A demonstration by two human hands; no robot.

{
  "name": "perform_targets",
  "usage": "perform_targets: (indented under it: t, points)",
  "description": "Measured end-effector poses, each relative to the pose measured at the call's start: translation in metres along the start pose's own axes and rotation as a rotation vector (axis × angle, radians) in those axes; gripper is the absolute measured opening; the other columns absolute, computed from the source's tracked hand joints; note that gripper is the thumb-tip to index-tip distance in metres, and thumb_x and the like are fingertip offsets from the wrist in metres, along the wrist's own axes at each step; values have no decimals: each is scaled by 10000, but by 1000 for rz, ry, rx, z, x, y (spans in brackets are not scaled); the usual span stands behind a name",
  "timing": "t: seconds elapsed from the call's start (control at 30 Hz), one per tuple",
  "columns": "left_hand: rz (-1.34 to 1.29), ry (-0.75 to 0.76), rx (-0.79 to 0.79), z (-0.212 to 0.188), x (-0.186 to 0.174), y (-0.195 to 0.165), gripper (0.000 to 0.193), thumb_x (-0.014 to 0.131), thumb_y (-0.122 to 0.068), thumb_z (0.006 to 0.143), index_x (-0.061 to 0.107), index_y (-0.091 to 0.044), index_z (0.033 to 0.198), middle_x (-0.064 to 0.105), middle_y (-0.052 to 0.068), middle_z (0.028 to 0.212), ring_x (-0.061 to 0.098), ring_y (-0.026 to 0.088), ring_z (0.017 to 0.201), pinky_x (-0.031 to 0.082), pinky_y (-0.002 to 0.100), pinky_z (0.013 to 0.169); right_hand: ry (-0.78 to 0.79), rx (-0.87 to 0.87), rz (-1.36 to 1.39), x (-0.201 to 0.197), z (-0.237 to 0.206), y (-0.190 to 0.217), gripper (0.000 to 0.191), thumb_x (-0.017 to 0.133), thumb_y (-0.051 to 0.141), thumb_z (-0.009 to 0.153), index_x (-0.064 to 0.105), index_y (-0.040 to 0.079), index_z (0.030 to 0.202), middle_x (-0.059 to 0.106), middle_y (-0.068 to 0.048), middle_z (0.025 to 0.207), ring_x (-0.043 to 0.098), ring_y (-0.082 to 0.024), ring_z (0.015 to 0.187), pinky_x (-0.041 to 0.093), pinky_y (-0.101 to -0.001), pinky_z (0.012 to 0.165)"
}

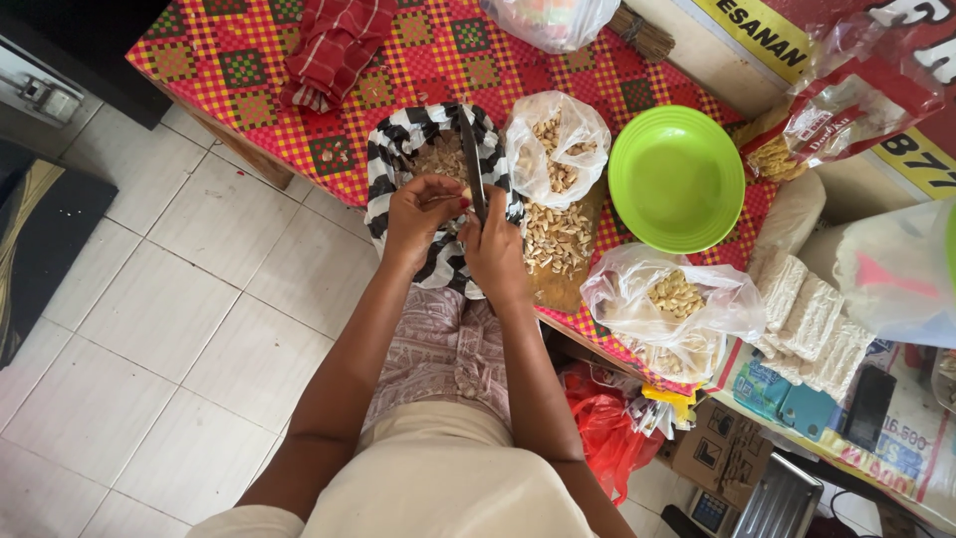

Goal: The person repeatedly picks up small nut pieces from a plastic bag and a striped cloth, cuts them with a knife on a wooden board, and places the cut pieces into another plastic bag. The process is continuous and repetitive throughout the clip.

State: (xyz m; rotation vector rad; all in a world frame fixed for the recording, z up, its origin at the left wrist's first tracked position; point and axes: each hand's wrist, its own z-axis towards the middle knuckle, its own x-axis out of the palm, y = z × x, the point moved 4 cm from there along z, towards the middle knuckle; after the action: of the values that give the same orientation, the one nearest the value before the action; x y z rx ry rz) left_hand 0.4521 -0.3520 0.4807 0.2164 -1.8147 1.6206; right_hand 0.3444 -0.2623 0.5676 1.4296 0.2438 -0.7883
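My right hand (495, 249) grips a dark-bladed knife (470, 164) whose blade points away from me over a black-and-white striped plastic bag (388, 159). My left hand (423, 211) pinches a small pale clove against the blade, above the open bag, which holds peelings. To the right, peeled garlic cloves (556, 237) lie heaped on a wooden cutting board (563, 289). A clear bag of cloves (556, 149) sits behind the heap, and another clear bag of cloves (677, 304) lies at the table's near edge.
A lime green bowl (677, 179) stands on the red and yellow checked tablecloth (249, 60). A red striped cloth (334, 45) lies at the back. White blocks (812, 319), snack packets (846, 100) and a phone (869, 406) crowd the right. Tiled floor (149, 329) lies left.
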Motion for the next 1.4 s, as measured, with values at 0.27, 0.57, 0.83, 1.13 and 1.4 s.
perform_targets:
  t: [0.27,0.57,0.83,1.13,1.4]
  points:
    - [10,-9,-13,-5,0,1,135,756,75,894,714,54,1021,759,135,1017,752,181,918,637,303,856,44,47,62,2,-1,-3,289,475,63,1049,412,64,1330,722,-141,736,778,-302,679,568,-429,551]
    - [51,-9,-10,-6,2,-4,133,744,85,895,718,53,1022,767,134,1014,756,173,923,639,296,864,58,75,6,-2,-3,3,321,494,83,1048,403,69,1355,707,-170,745,756,-368,702,539,-475,575]
    - [60,-1,-9,-8,4,-8,201,764,66,887,722,55,1084,768,141,1048,760,174,948,639,297,886,56,105,34,1,-3,2,314,482,99,1057,400,77,1360,699,-165,720,766,-341,666,544,-464,559]
    - [91,15,2,-9,2,-7,296,763,33,910,710,39,1201,760,124,1096,744,158,983,631,284,891,26,11,57,4,-2,-6,286,485,55,1060,413,64,1336,704,-141,723,764,-315,654,544,-440,547]
    - [64,0,-89,-6,0,-4,281,695,-86,998,716,28,1254,771,102,1054,770,153,971,631,247,830,-28,-100,56,0,1,-11,318,511,-16,996,417,14,1299,718,-144,739,772,-288,657,588,-395,547]
